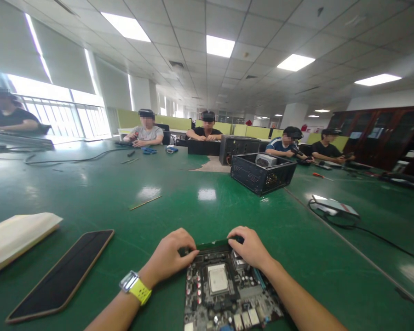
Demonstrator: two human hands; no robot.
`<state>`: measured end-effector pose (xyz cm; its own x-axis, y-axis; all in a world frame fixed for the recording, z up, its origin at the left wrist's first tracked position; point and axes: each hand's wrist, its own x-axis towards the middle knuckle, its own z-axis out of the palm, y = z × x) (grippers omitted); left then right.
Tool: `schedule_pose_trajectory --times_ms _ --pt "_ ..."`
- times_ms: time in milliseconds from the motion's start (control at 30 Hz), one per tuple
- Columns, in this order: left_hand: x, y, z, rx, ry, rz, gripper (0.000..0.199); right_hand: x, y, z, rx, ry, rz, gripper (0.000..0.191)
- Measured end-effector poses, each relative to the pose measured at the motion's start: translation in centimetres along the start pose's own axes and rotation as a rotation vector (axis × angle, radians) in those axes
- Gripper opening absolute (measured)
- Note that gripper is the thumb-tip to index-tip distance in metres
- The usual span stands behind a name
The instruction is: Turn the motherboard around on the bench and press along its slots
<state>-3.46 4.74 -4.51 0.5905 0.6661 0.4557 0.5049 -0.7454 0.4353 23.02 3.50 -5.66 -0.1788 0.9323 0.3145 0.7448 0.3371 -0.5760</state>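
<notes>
A motherboard (241, 292) lies on the green table in front of me, its ports facing my body and a square silver processor (218, 279) near its middle. Along its far edge runs a dark green strip that looks like a memory module (212, 246). My left hand (174, 252) is closed around the left end of this strip, thumb on the near side. At the right end, my right hand (250, 247) pinches it, with fingers curled over the far side. My fingers partly hide both ends, so I cannot tell whether the module is seated in its slot.
Left of me lie a dark tablet-like slab (64, 276) and a pale paper packet (19, 236). A thin stick (145, 202) is farther out. An open black computer case (262, 172) stands ahead, a cabled device (336, 208) to the right. Several people sit around the table.
</notes>
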Motion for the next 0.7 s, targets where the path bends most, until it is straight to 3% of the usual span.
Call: schedule_pose_trajectory --times_ms 433,700 --pt "-0.02 0.6 -0.39 0.047 0.022 0.01 0.012 -0.03 -0.45 -0.25 0.056 0.027 -0.057 0.014" --pt "-0.18 0.26 0.33 0.073 0.031 -0.083 0.004 -0.15 -0.53 -0.12 0.036 0.022 -0.008 0.015"
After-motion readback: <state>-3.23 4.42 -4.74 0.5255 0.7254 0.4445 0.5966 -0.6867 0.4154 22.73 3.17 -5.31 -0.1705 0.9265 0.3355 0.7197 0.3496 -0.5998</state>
